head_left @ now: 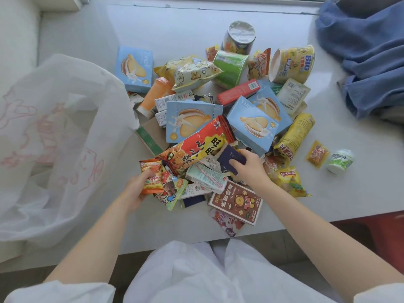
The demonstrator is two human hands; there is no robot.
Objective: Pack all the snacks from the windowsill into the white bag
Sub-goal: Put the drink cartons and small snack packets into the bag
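On the windowsill: a heap of snacks lies on the white windowsill point(218, 31), with the white bag point(56, 132) at its left edge, mouth slumped open and faint pink print on its side.
Left hand: the left hand point(135, 191) grips a small orange snack packet point(152, 178) at the near-left foot of the heap, thumb on top and fingers curled beneath; a green-edged cartoon packet point(172, 191) is bunched just beside it, and it is unclear whether the hand holds that too.
Right hand: the right hand point(247, 169) holds a dark navy packet point(231, 159) in the middle of the heap, thumb pressed on its face, fingers wrapped round its far edge.
Readable writing: the navy packet shows "Yuou" in pale script; a yellow Lay's chip bag point(288, 180) lies right of the right wrist; a tipped yellow tub point(293, 63) at the far right reads "BIG".
Other snacks: four pale blue sandwich-biscuit boxes point(188, 123), a long red-orange bag with bold Chinese characters point(196, 147), a brown bear-print box point(237, 202), a small green-and-white cup point(340, 160) apart at the right.
Beside the heap: blue fabric point(369, 51) is bunched at the far right.
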